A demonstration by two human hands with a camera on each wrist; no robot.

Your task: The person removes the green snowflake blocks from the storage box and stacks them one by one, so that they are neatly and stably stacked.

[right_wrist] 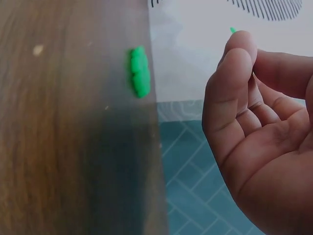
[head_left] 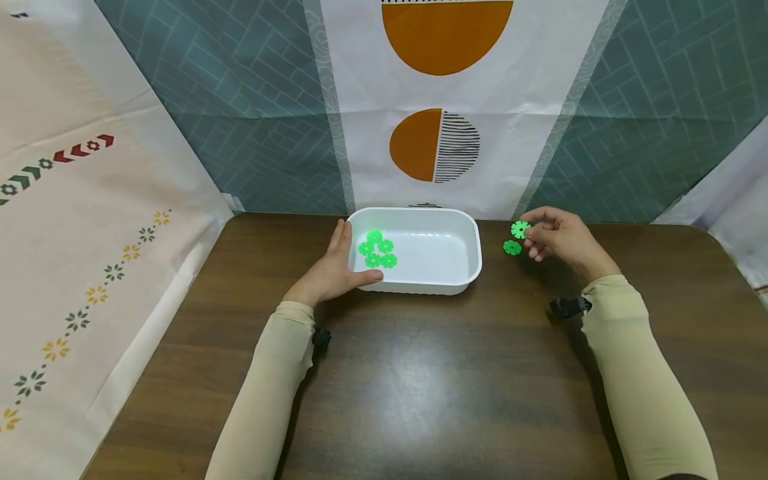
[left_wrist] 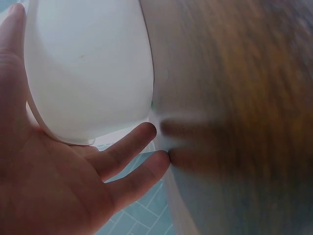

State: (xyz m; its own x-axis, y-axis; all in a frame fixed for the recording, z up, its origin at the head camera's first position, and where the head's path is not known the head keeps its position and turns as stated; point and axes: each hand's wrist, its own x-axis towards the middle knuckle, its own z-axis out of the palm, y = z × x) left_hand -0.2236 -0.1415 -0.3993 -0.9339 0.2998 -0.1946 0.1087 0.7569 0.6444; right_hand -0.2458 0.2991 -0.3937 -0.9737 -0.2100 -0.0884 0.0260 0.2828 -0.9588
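I have the bright green, flat round piece with a notched edge (head_left: 520, 229) between the thumb and index finger of the right hand (head_left: 561, 239), a firm-looking pinch. It is just above a second green notched disc (head_left: 512, 247) in my head view, the two right beside each other; that second one lies on the table, near its far edge. My right wrist view gives me only a sliver of the pinched piece past the fingertips, and the other fingers curl in toward the palm.

To the left of these, apart from them, sits a white, glossy, rectangular tray with rounded corners (head_left: 432, 257). In its left part I count five more green notched pieces (head_left: 386, 246), grouped in a loose ring. The left hand (head_left: 327, 267) rests against the tray's left end, its thumb along the near rim and its fingers extended against the outer side; I see no curl round the wall.

All this is on a dark brown wood-grain table (head_left: 414, 387). Both arms wear pale yellow sleeves (head_left: 645, 380). Behind the table hangs a teal brick-patterned cloth (head_left: 240, 87) with a white middle panel (head_left: 360, 87) bearing orange half-circles.
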